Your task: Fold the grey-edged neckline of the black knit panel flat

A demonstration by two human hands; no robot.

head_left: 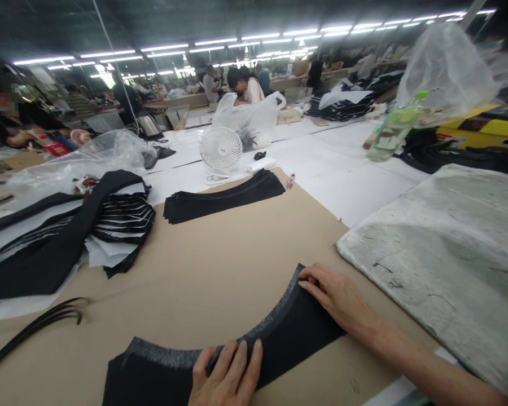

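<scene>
A curved black fabric piece (pixel 296 327) with a speckled grey strip (pixel 169 356) along its inner curve lies on the brown board. My left hand (pixel 228 375) rests on its near middle, fingers stretched out over the strip's edge. At the far right tip, my right hand (pixel 334 293) pinches the corner of the same piece between thumb and fingers. Farther back lies a stack of similar curved black pieces (pixel 224 197). Part of the fabric's left end runs out of the bottom of the view.
Brown board (pixel 220 270) covers the worktop. Layered black and white pieces (pixel 122 220) and black strips (pixel 38 327) lie left. A white fan (pixel 220 149), a plastic bag (pixel 258 121) and a bottle (pixel 395 129) stand behind. A grey-white pad (pixel 457 254) lies right. People work in the background.
</scene>
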